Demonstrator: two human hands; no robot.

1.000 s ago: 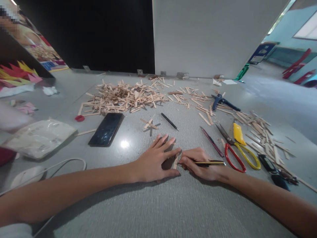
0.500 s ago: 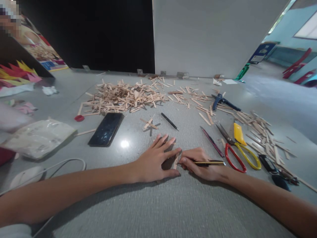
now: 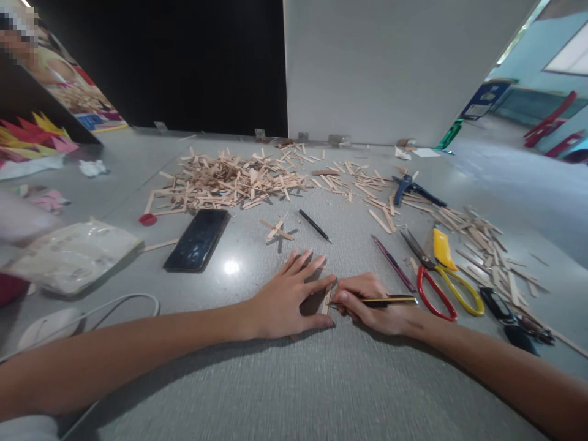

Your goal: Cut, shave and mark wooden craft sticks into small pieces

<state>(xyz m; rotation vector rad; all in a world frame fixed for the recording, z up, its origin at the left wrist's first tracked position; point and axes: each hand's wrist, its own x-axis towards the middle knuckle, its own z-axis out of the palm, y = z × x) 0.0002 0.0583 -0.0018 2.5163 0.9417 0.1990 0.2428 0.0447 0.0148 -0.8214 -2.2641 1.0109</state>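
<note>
My left hand (image 3: 289, 297) lies spread on the grey table, its index finger and thumb pressing on a wooden craft stick (image 3: 326, 300). Part of that stick is hidden under the fingers. In my right hand (image 3: 367, 304) is a pencil (image 3: 390, 301) with dark and yellow sides, its tip at the stick's right edge. Beyond my left fingertips a few crossed sticks (image 3: 276, 229) lie together. A black pen (image 3: 315, 225) rests ahead of my hands, and a dark red pen (image 3: 394, 263) lies just past my right hand.
A heap of craft sticks (image 3: 229, 177) spreads along the back, with more sticks (image 3: 493, 245) at right. Scissors (image 3: 436, 275), a yellow cutter (image 3: 443, 248) and a blue clamp-like tool (image 3: 407, 188) lie right. A phone (image 3: 197, 241), plastic packet (image 3: 78, 254) and white mouse (image 3: 50, 327) are left.
Almost nothing differs. The pencil tip has shifted very slightly at the stick, while my left hand stays in place.
</note>
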